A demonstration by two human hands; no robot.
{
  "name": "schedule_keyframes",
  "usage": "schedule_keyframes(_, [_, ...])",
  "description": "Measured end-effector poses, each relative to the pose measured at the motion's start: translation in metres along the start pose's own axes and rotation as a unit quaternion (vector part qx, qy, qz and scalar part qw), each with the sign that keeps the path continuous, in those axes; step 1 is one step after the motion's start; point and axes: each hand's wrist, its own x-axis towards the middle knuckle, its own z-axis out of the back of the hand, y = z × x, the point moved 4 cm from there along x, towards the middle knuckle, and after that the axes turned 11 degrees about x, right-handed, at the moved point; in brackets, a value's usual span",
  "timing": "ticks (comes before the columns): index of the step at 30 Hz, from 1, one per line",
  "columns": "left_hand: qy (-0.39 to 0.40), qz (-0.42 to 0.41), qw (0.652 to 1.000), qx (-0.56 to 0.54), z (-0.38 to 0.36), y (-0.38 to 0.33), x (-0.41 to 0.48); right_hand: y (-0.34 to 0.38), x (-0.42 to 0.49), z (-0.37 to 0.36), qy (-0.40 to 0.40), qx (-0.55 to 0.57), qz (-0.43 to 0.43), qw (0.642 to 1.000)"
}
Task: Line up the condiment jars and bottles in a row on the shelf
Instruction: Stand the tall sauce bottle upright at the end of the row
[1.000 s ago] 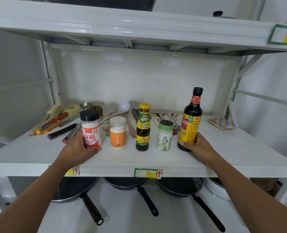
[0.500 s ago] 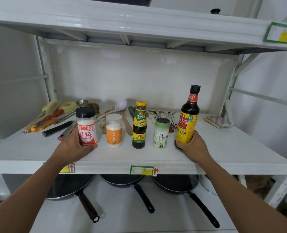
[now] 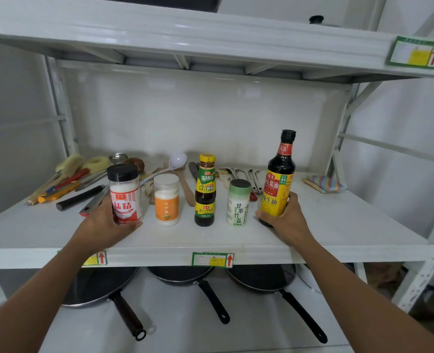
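Observation:
Several condiment containers stand in a row near the front of the white shelf. At the left end my left hand grips a black-capped jar with a red label. Beside it stand an orange-labelled white jar, a small dark sauce bottle with a yellow cap and a green-topped salt shaker. At the right end my right hand holds the base of a tall soy sauce bottle, which stands upright on the shelf.
Kitchen utensils, spoons and forks lie along the shelf's back. A striped cloth sits at the back right. Three black pans rest on the shelf below. Another shelf hangs overhead.
Both hands stay on the end containers, which hold their places in the row. Only the camera view has shifted slightly.

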Motion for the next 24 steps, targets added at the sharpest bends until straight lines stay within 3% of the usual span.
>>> schedule_keyframes(24, [0.0, 0.007, 1.0, 0.007, 0.0, 0.0, 0.0, -0.009, 0.002, -0.004, -0.013, -0.057, 0.019, 0.998])
